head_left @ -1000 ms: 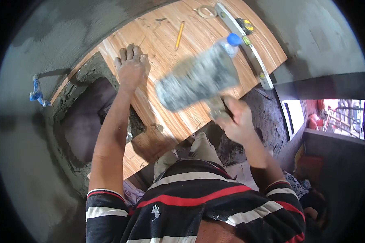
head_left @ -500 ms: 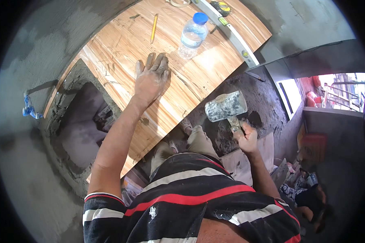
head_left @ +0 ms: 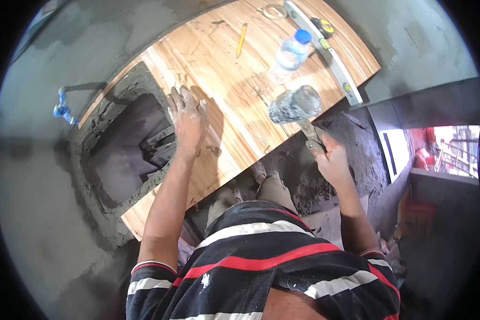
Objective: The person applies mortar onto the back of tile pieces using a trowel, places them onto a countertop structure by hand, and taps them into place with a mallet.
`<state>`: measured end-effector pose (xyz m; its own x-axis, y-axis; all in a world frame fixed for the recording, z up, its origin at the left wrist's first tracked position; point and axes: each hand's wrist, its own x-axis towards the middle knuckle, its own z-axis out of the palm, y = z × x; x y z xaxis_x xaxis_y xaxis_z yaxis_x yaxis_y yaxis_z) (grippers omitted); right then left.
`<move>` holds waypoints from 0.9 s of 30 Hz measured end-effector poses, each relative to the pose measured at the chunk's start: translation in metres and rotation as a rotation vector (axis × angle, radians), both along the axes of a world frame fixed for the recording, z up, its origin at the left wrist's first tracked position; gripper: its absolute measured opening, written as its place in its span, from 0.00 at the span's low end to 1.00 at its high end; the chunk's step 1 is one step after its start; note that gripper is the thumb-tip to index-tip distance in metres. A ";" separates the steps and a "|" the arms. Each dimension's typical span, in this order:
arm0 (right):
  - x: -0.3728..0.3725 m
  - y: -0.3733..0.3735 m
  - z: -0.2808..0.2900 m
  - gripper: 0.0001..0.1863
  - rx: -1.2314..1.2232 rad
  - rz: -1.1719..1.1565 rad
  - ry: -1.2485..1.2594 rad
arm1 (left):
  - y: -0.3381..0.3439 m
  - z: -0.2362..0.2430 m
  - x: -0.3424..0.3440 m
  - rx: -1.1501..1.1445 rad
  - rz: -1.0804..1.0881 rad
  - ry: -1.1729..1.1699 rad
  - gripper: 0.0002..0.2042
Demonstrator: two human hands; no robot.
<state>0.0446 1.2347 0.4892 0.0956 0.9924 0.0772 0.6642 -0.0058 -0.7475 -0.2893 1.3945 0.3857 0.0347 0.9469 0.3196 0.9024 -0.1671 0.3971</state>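
Observation:
My left hand [head_left: 189, 121] lies with its fingers stretched out on a wood-patterned panel [head_left: 218, 69], close to the rough cement edge [head_left: 162, 98] of a rectangular opening. In my right hand [head_left: 333, 156] is the handle of a mallet. Its thick, grey-and-white stained head [head_left: 295, 105] appears above the panel's near right edge; whether it touches the surface I cannot tell. Beyond the mallet stands a clear plastic bottle [head_left: 290, 56] with a blue cap. A yellow pencil [head_left: 241, 40] rests farther back on the panel.
Along the panel's right side lie a spirit level [head_left: 328, 50], a tape measure [head_left: 322, 26] and a tape roll [head_left: 273, 12]. A blue tap [head_left: 62, 109] juts from the left wall. Wet-looking cement [head_left: 357, 154] covers the area below right. A cardboard box [head_left: 415, 218] stands lower right.
My left hand has slid left across the panel toward the opening. The mallet has come up and left, from beside the panel to over its edge. The whole view has shifted.

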 end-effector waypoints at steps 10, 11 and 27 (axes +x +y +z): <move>-0.070 0.093 -0.001 0.20 -0.048 0.196 -0.361 | 0.009 -0.027 -0.012 0.069 -0.020 -0.031 0.26; -0.074 0.098 0.001 0.20 -0.067 0.193 -0.407 | 0.010 -0.028 -0.010 0.001 -0.021 0.000 0.26; -0.102 0.154 -0.027 0.21 -0.044 0.198 -0.371 | 0.007 -0.014 0.001 -0.144 0.038 0.085 0.27</move>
